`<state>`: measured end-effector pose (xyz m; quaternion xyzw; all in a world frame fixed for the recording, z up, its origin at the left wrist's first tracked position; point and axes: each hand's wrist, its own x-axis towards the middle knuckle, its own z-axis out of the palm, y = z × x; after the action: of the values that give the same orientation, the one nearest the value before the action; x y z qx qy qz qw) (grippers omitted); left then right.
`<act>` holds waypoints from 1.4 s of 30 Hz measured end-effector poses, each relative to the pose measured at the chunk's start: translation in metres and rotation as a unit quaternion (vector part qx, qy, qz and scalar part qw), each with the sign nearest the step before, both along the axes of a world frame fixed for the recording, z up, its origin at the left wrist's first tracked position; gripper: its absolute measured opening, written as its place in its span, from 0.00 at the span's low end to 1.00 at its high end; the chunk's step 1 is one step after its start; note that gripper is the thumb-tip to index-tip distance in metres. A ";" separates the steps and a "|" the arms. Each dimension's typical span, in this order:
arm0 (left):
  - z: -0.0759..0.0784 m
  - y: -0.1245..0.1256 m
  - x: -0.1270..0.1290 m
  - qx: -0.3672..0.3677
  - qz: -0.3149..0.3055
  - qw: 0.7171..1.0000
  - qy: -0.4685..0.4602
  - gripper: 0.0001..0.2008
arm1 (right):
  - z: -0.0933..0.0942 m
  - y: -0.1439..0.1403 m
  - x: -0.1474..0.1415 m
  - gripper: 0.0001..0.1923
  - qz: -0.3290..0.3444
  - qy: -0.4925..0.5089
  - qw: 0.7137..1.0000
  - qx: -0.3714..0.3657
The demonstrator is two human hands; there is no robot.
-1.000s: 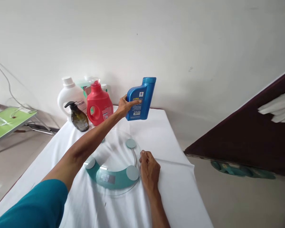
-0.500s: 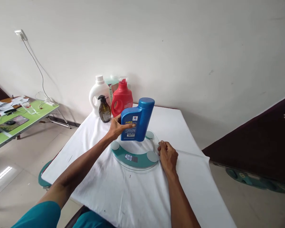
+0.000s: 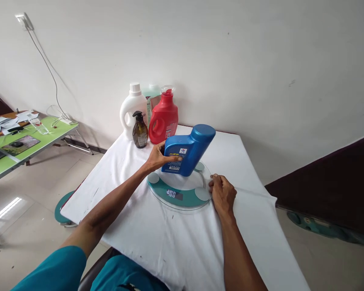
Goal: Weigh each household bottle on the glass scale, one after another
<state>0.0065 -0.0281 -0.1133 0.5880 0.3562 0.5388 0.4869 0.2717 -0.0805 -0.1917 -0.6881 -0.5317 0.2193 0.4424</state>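
My left hand point(image 3: 160, 157) grips a blue plastic jug-shaped bottle point(image 3: 182, 155) by its left side, thumb across the printed label. The bottle leans to the right, its capped top toward the back right. Beneath it lies a round glass scale point(image 3: 170, 197) with green bands, pale round pads and a lit display showing zeros. Whether the bottle's base touches the glass, I cannot tell. At the scale's right rim is my right hand point(image 3: 223, 193), fingers curled and thumb and forefinger closed at the glass edge.
Behind stand a white jug point(image 3: 134, 106), a brown pump bottle point(image 3: 140, 131) and a red detergent bottle point(image 3: 165, 115), near the wall. A white cloth point(image 3: 197, 246) covers the table. Off to the left, a green table point(image 3: 53, 131) holds papers and a mouse.
The blue bottle has tipped further to the right in my left hand and sits slightly lower over the scale. My right hand stays at the rim. The whole view has shifted a little.
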 end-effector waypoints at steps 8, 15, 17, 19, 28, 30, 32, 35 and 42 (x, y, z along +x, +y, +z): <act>-0.040 -0.026 -0.025 0.062 0.190 0.977 0.069 0.34 | 0.002 -0.001 0.004 0.24 0.005 -0.017 1.000 -0.017; -0.084 -0.040 -0.048 -0.012 0.260 0.962 0.085 0.40 | 0.000 -0.001 0.003 0.24 0.003 -0.045 0.999 -0.027; -0.087 -0.037 -0.049 -0.023 0.253 0.964 0.075 0.43 | 0.000 -0.003 0.001 0.24 0.000 -0.042 0.999 -0.024; -0.087 -0.034 -0.050 -0.034 0.253 0.965 0.062 0.45 | 0.001 -0.005 -0.001 0.25 -0.001 -0.040 0.999 -0.021; -0.083 -0.032 -0.051 -0.067 0.236 0.969 0.041 0.43 | 0.002 -0.005 -0.004 0.25 -0.010 -0.042 0.999 -0.020; -0.083 -0.032 -0.051 -0.067 0.237 0.968 0.037 0.45 | 0.002 -0.005 -0.004 0.24 -0.007 -0.047 0.999 -0.019; -0.084 -0.031 -0.051 -0.066 0.236 0.969 0.033 0.47 | 0.002 -0.005 -0.003 0.23 -0.003 -0.047 0.999 -0.021; -0.084 -0.031 -0.051 -0.065 0.236 0.969 0.031 0.48 | 0.002 -0.005 -0.003 0.22 0.000 -0.046 0.999 -0.024; -0.085 -0.030 -0.052 -0.073 0.233 0.969 0.033 0.46 | 0.004 -0.006 -0.005 0.24 -0.001 -0.040 0.999 -0.032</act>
<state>-0.0452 -0.0585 -0.1981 0.4692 0.5377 0.5901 0.3775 0.2666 -0.0865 -0.1873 -0.7105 -0.5412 0.2082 0.3987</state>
